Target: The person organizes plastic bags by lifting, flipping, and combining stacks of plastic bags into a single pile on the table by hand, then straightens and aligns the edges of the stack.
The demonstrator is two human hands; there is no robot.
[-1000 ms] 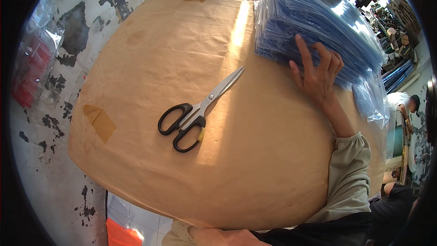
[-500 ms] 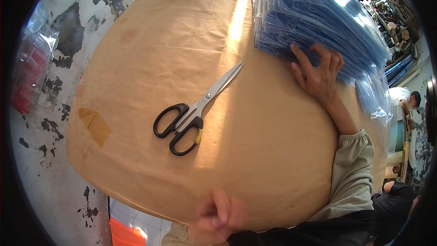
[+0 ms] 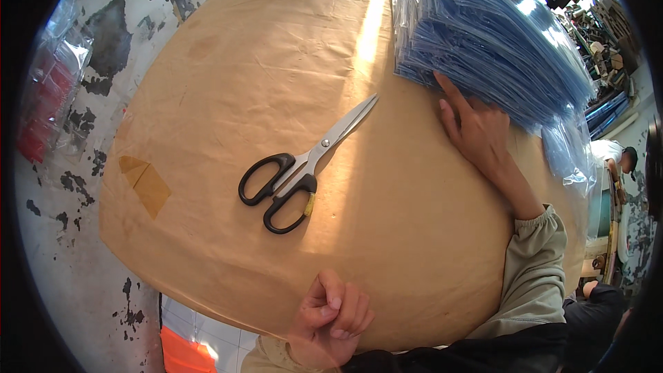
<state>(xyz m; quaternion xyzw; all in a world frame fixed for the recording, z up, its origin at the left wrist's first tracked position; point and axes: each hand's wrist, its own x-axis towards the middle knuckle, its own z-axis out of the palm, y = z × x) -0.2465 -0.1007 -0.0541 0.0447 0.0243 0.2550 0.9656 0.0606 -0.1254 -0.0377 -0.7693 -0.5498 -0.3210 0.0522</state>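
Upper right: your right hand (image 3: 485,137), fingers apart, apparently steadying blue plastic stack (image 3: 483,45); lifting would need pinch. Left hand (image 3: 333,314): fingers curled together, contents unclear.

No text, label, brand, number or sign can be read on the stack (image 3: 483,48), the scissors (image 3: 325,143) or the table (image 3: 207,110). The red packet (image 3: 47,107) is too blurred to tell.

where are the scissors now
In the head view, the black-handled scissors lie left of centre on the brown table, beyond the left hand, below and left of the bluish plastic sheet stack.
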